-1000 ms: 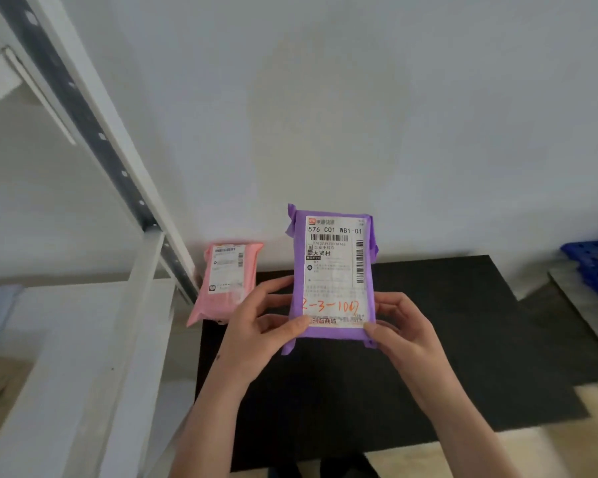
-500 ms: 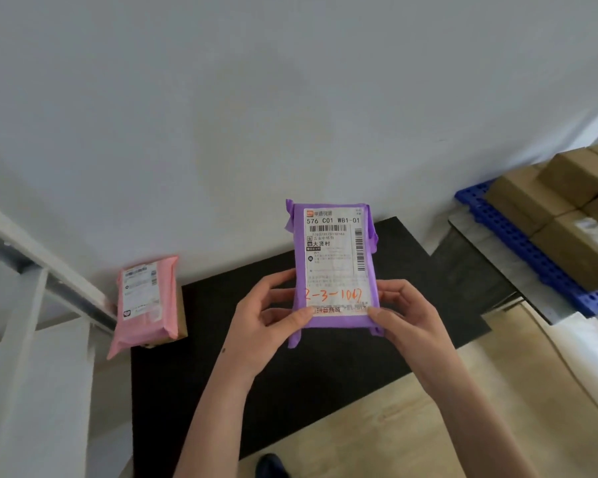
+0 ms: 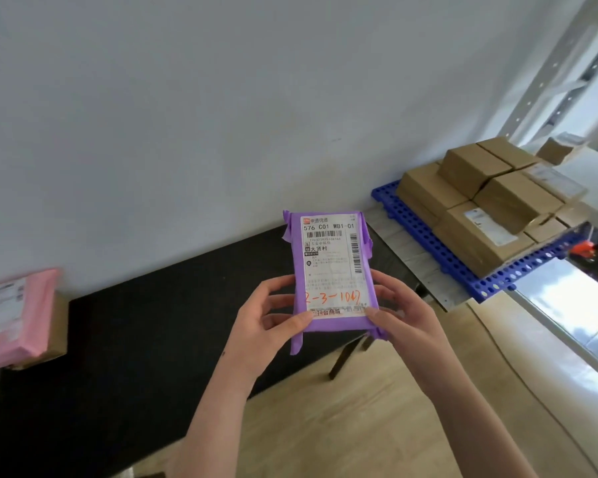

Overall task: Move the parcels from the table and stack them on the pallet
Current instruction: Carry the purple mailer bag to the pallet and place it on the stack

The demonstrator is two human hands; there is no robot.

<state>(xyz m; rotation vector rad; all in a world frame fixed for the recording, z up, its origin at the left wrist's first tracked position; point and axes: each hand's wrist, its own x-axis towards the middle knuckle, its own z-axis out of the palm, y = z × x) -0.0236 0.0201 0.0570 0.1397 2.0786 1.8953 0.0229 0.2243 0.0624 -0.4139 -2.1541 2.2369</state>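
The left hand [image 3: 263, 322] and the right hand [image 3: 404, 319] each pinched the purple parcel [image 3: 332, 263], holding it up by the black table [image 3: 118, 357]; the blue pallet [image 3: 446, 257] with brown boxes [image 3: 480, 243] sat to the right

Between the purple parcel [image 3: 332, 257], gripped by the left hand [image 3: 266, 322] and the right hand [image 3: 404, 319], and the blue pallet [image 3: 439, 257], only open air is seen above the corner of the black table [image 3: 152, 339]. The pallet is mostly covered by stacked cardboard boxes [image 3: 480, 208], and only a bare strip along its near edges is left free. The back is closed by the white wall [image 3: 221, 115], and the table's far left is occupied by a pink parcel [image 3: 11, 315].
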